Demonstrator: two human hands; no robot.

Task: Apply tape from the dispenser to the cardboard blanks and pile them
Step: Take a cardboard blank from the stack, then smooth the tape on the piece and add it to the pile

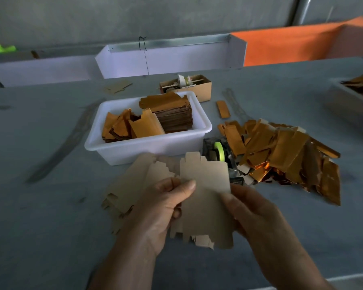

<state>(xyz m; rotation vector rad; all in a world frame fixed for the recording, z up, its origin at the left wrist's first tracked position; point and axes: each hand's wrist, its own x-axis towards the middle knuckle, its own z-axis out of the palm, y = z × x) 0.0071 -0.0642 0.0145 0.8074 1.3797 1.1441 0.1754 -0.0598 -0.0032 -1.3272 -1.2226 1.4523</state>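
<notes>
Your left hand (155, 210) has its thumb curled over the face of a matte tan cardboard blank (205, 197), fingers tucked behind it, gripping a fanned sheaf of the same notched, tabbed blanks. Your right hand (254, 210) pinches the front blank's right edge, fingers curled behind. The blanks are flat, dull and die-cut with stepped tabs, held above the grey desk (50, 216). Just behind them stands the tape dispenser (220, 155), dark with a lime-green roll. To its right sprawls a loose pile of shiny gold-foil blanks (281, 151). A smooth white plastic tub (134, 145) to the dispenser's left holds more foil blanks, some stacked neatly. Farther back sits a small brown cardboard box (199, 86).
</notes>
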